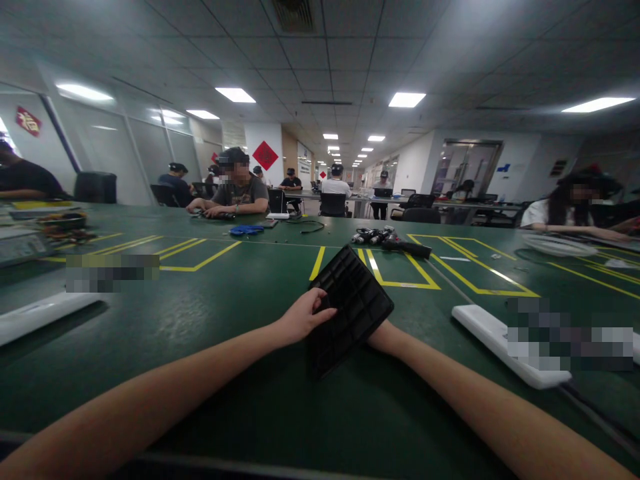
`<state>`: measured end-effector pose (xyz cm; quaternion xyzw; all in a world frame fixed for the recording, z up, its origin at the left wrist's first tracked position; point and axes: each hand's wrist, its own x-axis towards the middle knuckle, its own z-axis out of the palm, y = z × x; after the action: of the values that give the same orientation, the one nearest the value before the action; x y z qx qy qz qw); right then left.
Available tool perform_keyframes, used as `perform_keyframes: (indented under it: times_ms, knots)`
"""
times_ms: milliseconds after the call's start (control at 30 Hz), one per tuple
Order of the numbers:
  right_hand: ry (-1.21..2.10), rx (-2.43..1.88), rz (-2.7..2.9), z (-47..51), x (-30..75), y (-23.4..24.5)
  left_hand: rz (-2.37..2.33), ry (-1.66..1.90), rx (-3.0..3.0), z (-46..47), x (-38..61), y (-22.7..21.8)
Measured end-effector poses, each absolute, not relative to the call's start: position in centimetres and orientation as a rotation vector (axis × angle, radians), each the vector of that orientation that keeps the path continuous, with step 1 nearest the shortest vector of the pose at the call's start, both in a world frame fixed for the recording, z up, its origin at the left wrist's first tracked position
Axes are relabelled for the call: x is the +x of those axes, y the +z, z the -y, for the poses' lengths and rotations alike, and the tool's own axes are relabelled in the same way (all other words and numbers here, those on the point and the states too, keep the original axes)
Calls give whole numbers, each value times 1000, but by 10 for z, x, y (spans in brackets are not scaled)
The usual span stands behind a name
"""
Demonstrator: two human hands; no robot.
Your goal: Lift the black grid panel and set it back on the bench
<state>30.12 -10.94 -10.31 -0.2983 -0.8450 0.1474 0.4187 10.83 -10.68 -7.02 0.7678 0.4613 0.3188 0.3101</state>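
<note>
A black ribbed plastic panel [353,303] is tilted up off the green table [225,333] in front of me. My left hand [303,317] grips its left edge, fingers curled over the rim. My right hand [383,335] is almost wholly hidden behind the panel's lower right side; only the wrist shows, and its fingers are out of sight, so whether it grips the panel is unclear.
White bars lie at right [505,343] and left [45,313]. Beyond the panel, inside yellow floor-tape boxes, lie small metal cylinders [373,235] and a black tool [407,248]. Blue scissors [246,230] sit further back. Other people sit at the table's far side and right end.
</note>
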Motion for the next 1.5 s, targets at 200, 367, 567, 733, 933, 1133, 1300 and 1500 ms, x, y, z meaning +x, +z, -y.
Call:
perform_keyframes:
  times_ms: [200, 367, 567, 733, 933, 1133, 1300, 1500]
  knots:
    - [275, -762, 2205, 114, 306, -100, -1273, 911, 1381, 105, 93, -45]
    - [333, -753, 2239, 120, 306, -91, -1144, 877, 1298, 105, 86, -37]
    - [370, -746, 2212, 125, 305, -86, -1209, 739, 1658, 119, 89, -29]
    - [429, -740, 2206, 126, 306, -85, -1129, 685, 1905, 119, 89, -28]
    - [433, -759, 2167, 124, 302, -86, -1170, 747, 2291, 114, 90, -40]
    - [408, -753, 2180, 124, 298, -87, -1065, 669, 2732, 123, 89, -37]
    - [351, -748, 2157, 125, 295, -84, -1001, 720, 2590, 121, 85, -36]
    - [379, -734, 2127, 127, 293, -81, -1085, 781, 2204, 109, 87, -43]
